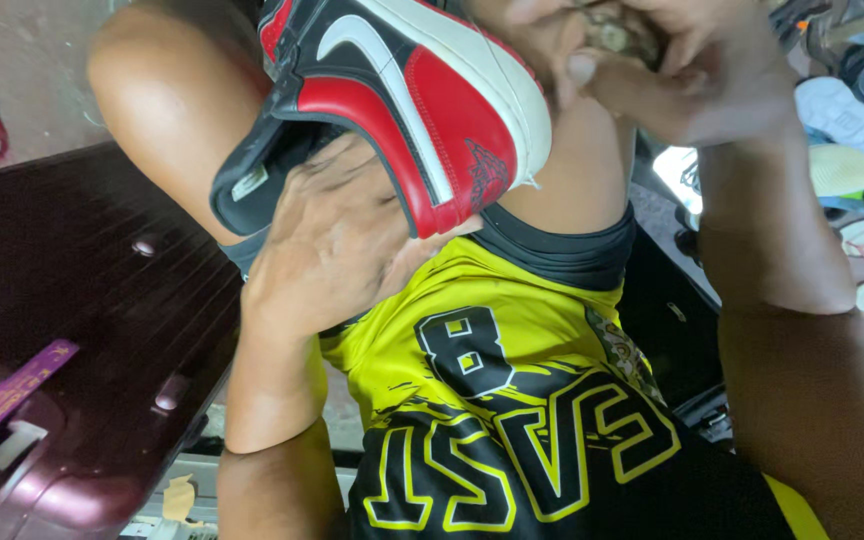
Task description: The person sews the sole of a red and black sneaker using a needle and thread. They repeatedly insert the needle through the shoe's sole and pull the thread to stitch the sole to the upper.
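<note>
A red, black and white high-top sneaker lies on its side across my knees, heel toward me. My left hand cups its heel and ankle collar from below, fingers wrapped around the black padded collar. At the top edge my right hand is closed around the sneaker's front end, pinching something small and brownish that I cannot make out. My yellow and black jersey fills the lower middle.
A dark maroon hard-shell suitcase with a purple tag lies at the left. Several shoes and sandals are scattered on the floor at the right. A black bag or case edge sits by my right forearm.
</note>
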